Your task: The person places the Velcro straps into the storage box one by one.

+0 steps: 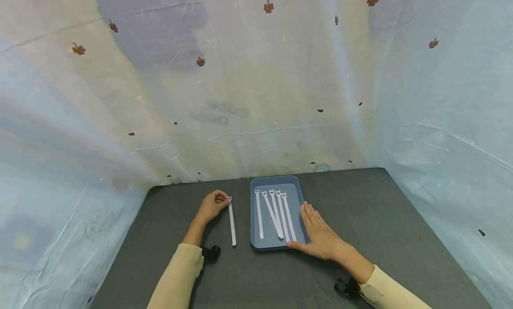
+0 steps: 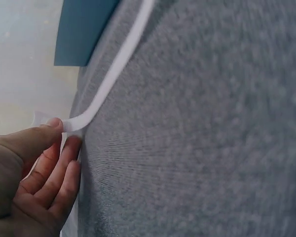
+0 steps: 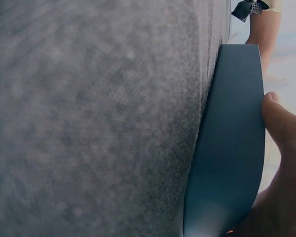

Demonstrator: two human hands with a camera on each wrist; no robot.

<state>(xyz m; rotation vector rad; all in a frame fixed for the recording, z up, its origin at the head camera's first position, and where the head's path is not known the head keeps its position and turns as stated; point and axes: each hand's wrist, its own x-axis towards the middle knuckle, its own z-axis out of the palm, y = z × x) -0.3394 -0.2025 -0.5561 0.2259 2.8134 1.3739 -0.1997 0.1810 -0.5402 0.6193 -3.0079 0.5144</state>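
My left hand [image 1: 212, 205] pinches a white cable strap [image 1: 232, 224] near its slotted head, between thumb and fingers. In the left wrist view the strap [image 2: 113, 74] bends at the thumb, and its long tail runs over the grey cloth. To the right of that hand sits a shallow blue-grey tray [image 1: 276, 244]. Several similar white straps [image 1: 259, 215] lie lengthwise inside it, heads toward the far end. My right hand [image 1: 320, 237] rests against the tray's right side with straight fingers, its thumb on the near rim. The right wrist view shows the tray's outer wall [image 3: 227, 138] beside that thumb.
A dark grey cloth [image 1: 352, 211] covers the table. Behind it and along both sides hang pale printed sheets [image 1: 248, 99]. Black wrist bands [image 1: 211, 254] sit at both cuffs.
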